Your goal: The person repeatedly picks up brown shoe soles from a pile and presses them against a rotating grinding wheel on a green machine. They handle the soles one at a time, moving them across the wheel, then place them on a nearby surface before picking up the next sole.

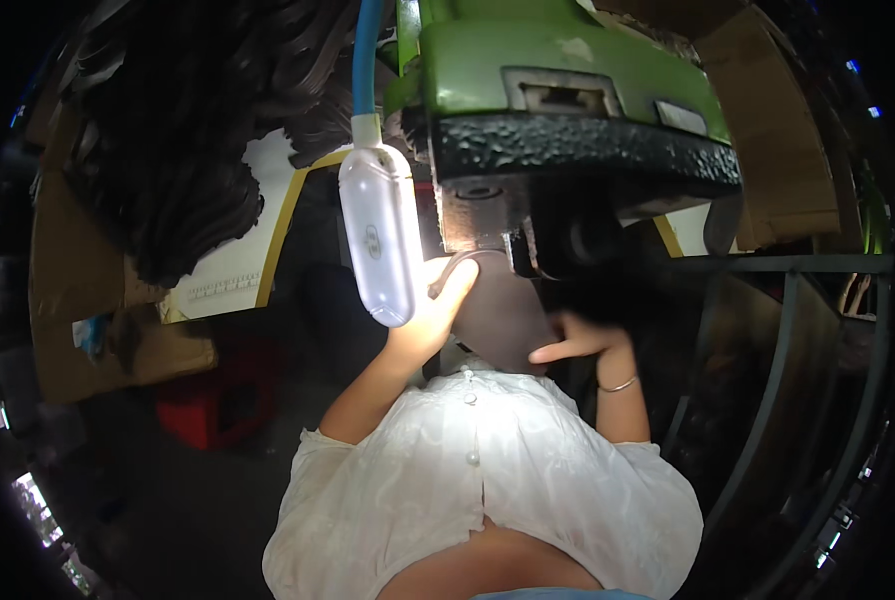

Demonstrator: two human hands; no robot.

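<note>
A flat, dark grey-brown piece (pixel 503 315) with a rounded outline, its kind not clear, lies between my hands. Its far end is up against the underside of the green machine head (pixel 568 70). My left hand (pixel 433 312) grips the left edge, thumb on top and fingers hidden beneath. On the near right edge rests the thumb of my right hand (pixel 586 340); its other fingers are blurred in shadow and seem to curl around the piece. A lit white lamp (pixel 378 235) hangs just left of the work, partly in front of my left hand.
Many dark, thin pieces (pixel 168 130) are heaped at the far left beside a white board (pixel 233 265) with a yellow edge. Cardboard (pixel 778 140) stands right of the machine. A metal frame (pixel 783 350) is at the right, and a red stool (pixel 203 405) below left.
</note>
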